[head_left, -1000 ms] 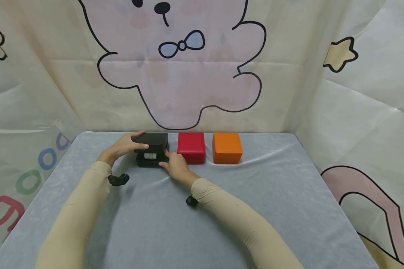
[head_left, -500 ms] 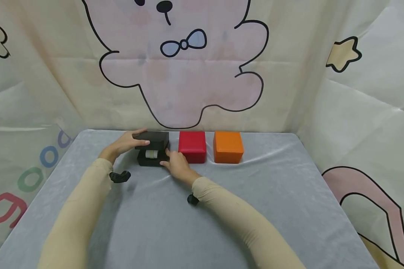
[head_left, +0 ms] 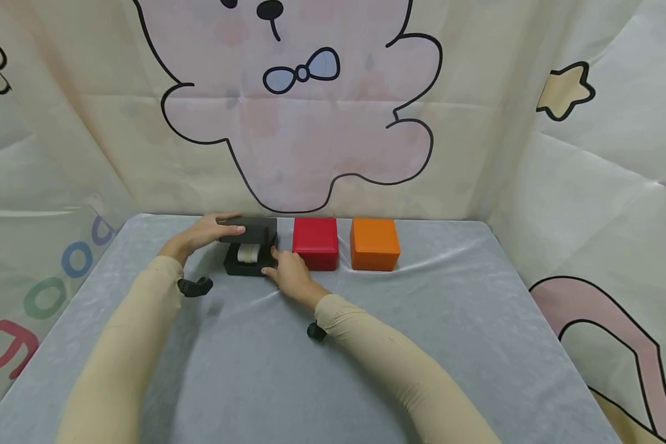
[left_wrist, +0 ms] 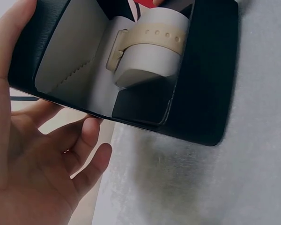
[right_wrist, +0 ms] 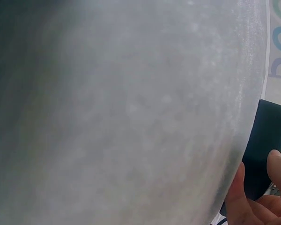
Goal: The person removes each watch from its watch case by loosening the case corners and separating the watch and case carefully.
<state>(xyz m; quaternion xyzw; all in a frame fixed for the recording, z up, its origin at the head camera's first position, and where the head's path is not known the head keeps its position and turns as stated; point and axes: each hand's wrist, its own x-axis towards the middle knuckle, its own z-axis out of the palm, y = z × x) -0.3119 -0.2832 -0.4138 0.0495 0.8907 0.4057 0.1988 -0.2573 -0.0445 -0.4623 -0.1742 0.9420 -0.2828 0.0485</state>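
A black watch box (head_left: 241,269) stands on the table with its lid (head_left: 255,228) partly raised. My left hand (head_left: 200,234) grips the lid from the left, thumb at its front edge and fingers behind. In the left wrist view, a watch with a cream strap (left_wrist: 152,37) is wrapped around a white cushion (left_wrist: 152,60) inside the box. My right hand (head_left: 293,275) holds the right front corner of the box's base between thumb and fingers. At the edge of the right wrist view, its thumb (right_wrist: 277,168) lies on the dark box side.
Just right of the black box is a red box (head_left: 315,243), with an orange box (head_left: 374,245) beyond it. Both are closed. A grey-blue cloth (head_left: 266,370) covers the table, and a printed curtain (head_left: 366,142) hangs behind its far edge.
The lid of the watch box has tilted further up and back with my left hand, so more of the white cushion shows. My right hand keeps its place on the base.
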